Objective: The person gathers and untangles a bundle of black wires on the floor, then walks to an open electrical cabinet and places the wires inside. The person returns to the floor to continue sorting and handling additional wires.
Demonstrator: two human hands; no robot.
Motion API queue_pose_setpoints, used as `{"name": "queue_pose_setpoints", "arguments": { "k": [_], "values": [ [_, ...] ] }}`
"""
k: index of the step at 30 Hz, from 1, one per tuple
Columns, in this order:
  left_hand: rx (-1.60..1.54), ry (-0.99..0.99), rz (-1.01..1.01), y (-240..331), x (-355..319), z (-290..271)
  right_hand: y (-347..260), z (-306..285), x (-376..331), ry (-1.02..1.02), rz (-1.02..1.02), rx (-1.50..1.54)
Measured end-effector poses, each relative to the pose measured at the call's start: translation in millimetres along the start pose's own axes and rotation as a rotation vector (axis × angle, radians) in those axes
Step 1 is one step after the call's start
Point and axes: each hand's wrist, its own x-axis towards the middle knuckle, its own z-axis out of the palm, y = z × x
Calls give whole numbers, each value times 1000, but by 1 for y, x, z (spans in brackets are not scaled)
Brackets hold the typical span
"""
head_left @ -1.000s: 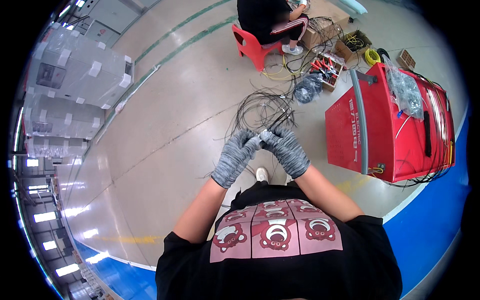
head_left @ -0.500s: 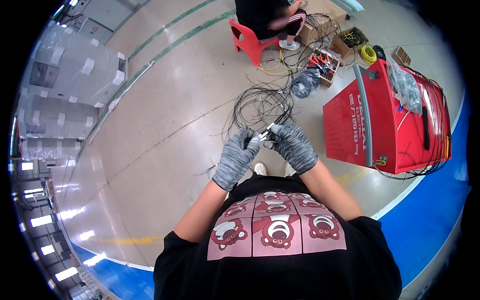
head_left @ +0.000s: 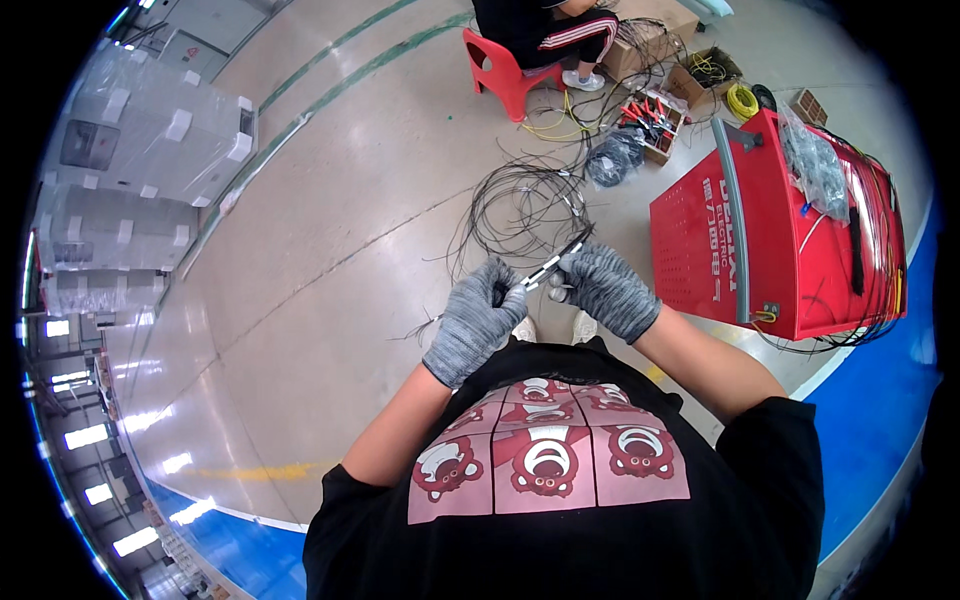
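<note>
Grey knitted gloves cover both my hands. Between them runs a thin black wire (head_left: 541, 272) with white sleeves on it, slanting up to the right. My left hand (head_left: 474, 320) is closed and pinches the lower end of the wire by the white sleeve. My right hand (head_left: 610, 290) grips the wire farther up with bent fingers. Beyond the hands, a loose tangle of black wires (head_left: 520, 215) lies on the floor, its strands reaching close to my fingers.
At right stands a red cart (head_left: 720, 235) with wires draped over it. Farther off, a person sits on a red stool (head_left: 512, 80) near a tool box (head_left: 655, 125), a yellow cable coil (head_left: 742, 101) and a bagged bundle (head_left: 612, 160). Wrapped cabinets (head_left: 150, 140) line the left.
My right hand has moved slightly right, away from the left, and more of the white-sleeved wire shows between them. The seated person has shifted posture.
</note>
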Motion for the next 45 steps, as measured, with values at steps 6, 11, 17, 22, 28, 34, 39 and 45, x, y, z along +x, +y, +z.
{"name": "queue_pose_setpoints", "arguments": {
  "k": [6, 11, 17, 22, 28, 34, 39, 45],
  "values": [
    [-26, 1, 35, -8, -8, 6, 17, 22, -13, -33, 74, -97],
    [-39, -9, 6, -1, -9, 7, 30, 24, -12, 4, -1, 77],
    [-105, -52, 58, -2, -8, 13, 25, 28, -21, 60, -163, -158],
    [-200, -45, 65, 4, -12, 18, 28, 23, -22, 45, -89, 187],
    [-280, -33, -33, 0, -11, 18, 28, 11, -18, 56, -156, 384],
    [-208, 54, 29, -15, -4, 36, 39, 26, -16, -53, -152, 255],
    [19, 69, 55, -19, -10, 39, 38, 19, -15, 37, -159, 397],
    [10, -6, -4, -26, -31, 22, 27, 3, -5, 195, -208, 598]
  ]
}}
